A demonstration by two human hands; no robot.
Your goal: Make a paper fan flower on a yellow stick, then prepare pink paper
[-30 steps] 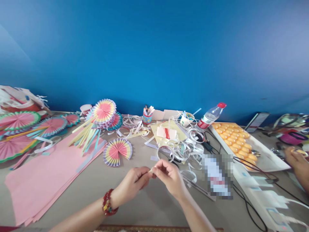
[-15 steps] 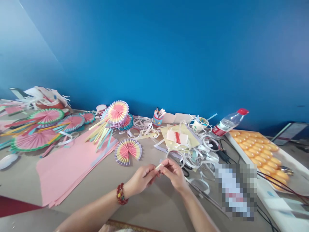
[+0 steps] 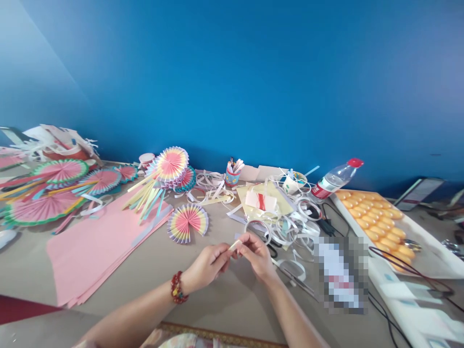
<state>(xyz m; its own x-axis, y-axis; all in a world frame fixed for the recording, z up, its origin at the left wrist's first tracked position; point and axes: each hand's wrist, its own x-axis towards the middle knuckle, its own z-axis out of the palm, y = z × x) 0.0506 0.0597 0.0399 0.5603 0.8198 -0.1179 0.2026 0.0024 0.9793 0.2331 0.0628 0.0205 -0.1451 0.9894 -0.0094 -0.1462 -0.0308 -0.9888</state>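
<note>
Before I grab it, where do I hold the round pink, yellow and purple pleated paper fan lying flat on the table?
Probably pinch the fan by a folded edge beside its wedge-shaped gap, coming from your near side. It lies flat with that gap opening roughly toward you, so those edges look easiest to reach.

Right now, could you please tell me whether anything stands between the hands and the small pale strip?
Nothing visible does: the left hand and right hand both pinch the pale strip directly. The pink-centred fan lies beyond the left hand, not between.
</note>
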